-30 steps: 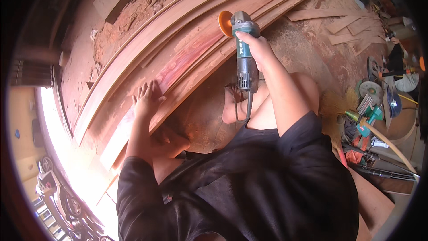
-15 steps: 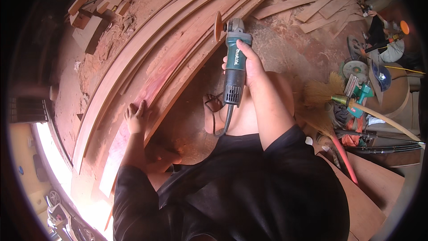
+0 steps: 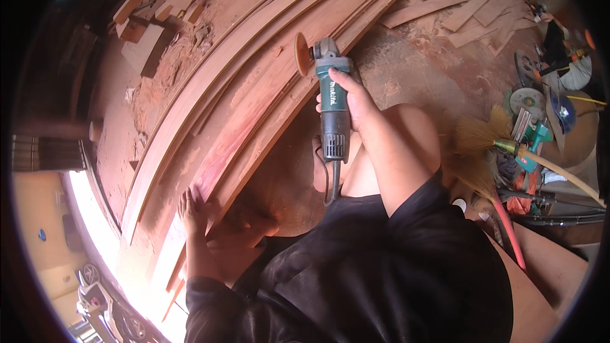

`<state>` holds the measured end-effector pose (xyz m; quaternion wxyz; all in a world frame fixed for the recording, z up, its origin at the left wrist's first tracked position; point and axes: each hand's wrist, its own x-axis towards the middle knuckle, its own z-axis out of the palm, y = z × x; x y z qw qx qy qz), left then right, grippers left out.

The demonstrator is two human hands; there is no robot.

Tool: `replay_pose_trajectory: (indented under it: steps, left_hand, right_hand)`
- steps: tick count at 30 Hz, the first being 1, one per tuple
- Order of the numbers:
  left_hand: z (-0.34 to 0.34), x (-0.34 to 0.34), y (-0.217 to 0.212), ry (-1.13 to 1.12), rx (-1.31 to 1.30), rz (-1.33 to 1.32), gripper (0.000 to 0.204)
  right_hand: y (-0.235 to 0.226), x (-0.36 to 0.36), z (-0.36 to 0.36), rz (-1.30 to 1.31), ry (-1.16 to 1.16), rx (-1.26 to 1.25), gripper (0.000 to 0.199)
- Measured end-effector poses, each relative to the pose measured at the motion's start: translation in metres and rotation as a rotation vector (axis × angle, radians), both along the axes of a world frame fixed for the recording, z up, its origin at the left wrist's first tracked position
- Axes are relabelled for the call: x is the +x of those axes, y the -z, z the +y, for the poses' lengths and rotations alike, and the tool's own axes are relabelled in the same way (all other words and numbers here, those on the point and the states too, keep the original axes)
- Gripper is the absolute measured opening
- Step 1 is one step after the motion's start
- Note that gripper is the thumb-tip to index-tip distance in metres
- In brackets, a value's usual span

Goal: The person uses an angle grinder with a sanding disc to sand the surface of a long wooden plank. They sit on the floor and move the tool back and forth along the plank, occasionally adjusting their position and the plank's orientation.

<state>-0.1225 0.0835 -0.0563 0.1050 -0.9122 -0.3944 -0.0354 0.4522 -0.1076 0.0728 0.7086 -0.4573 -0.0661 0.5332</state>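
Hands well apart. Right hand (image 3: pixel 357 105) wrapped round the teal-and-black barrel of an angle grinder (image 3: pixel 333 92), thumb along the top; left hand (image 3: pixel 190 211) laid on the reddish board (image 3: pixel 216 164), toward its lower-left end, gripping nothing that shows. Grinder sits over the board's near long edge, orange disc (image 3: pixel 301 54) turned to the left; looks lifted clear, though depth is hard to judge. For good handling, I'd bring the disc down nearly flat, pressing lightly and sweeping along the grain so its rim doesn't gouge; a second hand on the tool would steady it, otherwise the left needs to stay well outside the disc's path. Cord (image 3: pixel 335 181) drops close to the bent leg (image 3: pixel 410 133); best kept behind. Writing: pale lettering runs lengthwise along the barrel, legible; elsewhere, nothing I can read.
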Motion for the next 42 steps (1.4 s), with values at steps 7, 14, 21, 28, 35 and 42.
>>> replay_pose_trajectory:
  steps: [7,14,21,28,35,42]
  left_hand:
    - [0.034,-0.042,-0.018,-0.22,-0.508,-0.384,0.065]
    - [0.066,-0.151,0.003,-0.735,-0.289,-0.015,0.055]
    - [0.068,-0.12,-0.001,-0.836,-0.417,-0.004,0.044]
    - [0.054,-0.111,-0.039,-0.544,-0.599,-0.402,0.041]
    - [0.026,-0.078,-0.075,-0.529,-0.69,0.06,0.116]
    - [0.034,-0.056,-0.081,-0.627,-0.698,0.234,0.123]
  right_hand:
    - [0.024,0.002,-0.009,0.015,-0.057,-0.046,0.064]
    - [0.03,-0.034,0.018,-0.083,-0.201,-0.117,0.071]
    - [0.025,-0.097,0.096,-0.692,-0.409,-0.266,0.046]
    - [0.041,-0.112,0.153,-1.162,-0.691,-0.579,0.04]
    - [0.041,-0.194,0.156,-1.232,-0.814,-0.527,0.041]
    - [0.033,-0.293,0.173,-1.458,-0.994,-0.463,0.053]
